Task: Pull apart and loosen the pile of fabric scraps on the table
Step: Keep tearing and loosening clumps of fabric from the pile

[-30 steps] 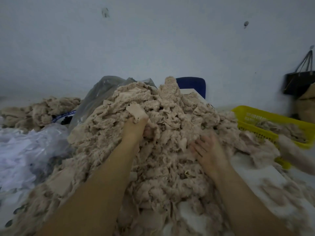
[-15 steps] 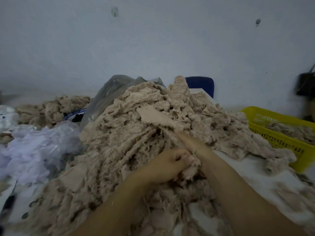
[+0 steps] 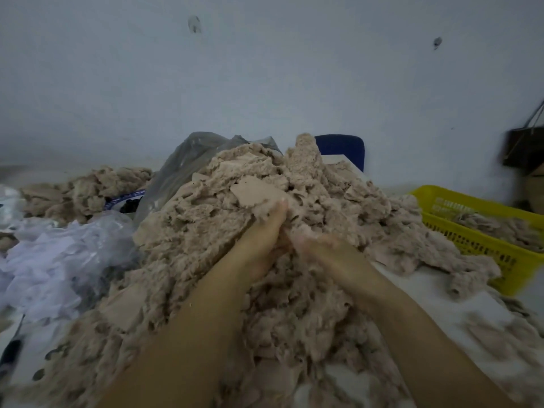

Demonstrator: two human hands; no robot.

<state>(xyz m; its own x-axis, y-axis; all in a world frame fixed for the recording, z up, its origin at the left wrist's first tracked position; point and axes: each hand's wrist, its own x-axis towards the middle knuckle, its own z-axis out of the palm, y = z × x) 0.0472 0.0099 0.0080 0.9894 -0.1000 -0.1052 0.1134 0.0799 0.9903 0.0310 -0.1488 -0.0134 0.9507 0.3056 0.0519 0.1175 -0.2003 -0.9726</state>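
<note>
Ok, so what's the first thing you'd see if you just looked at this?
A huge heap of beige fabric scraps fills the middle of the table, with the left hand and right hand dug into its front, close together. Next comes the bright yellow basket at the right edge, holding more scraps, and a crumpled white heap on the left.

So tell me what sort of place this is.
Probably a textile or garment workshop: a big pile of beige fabric scraps, a yellow basket holding more, and plastic bags beside it.
</note>
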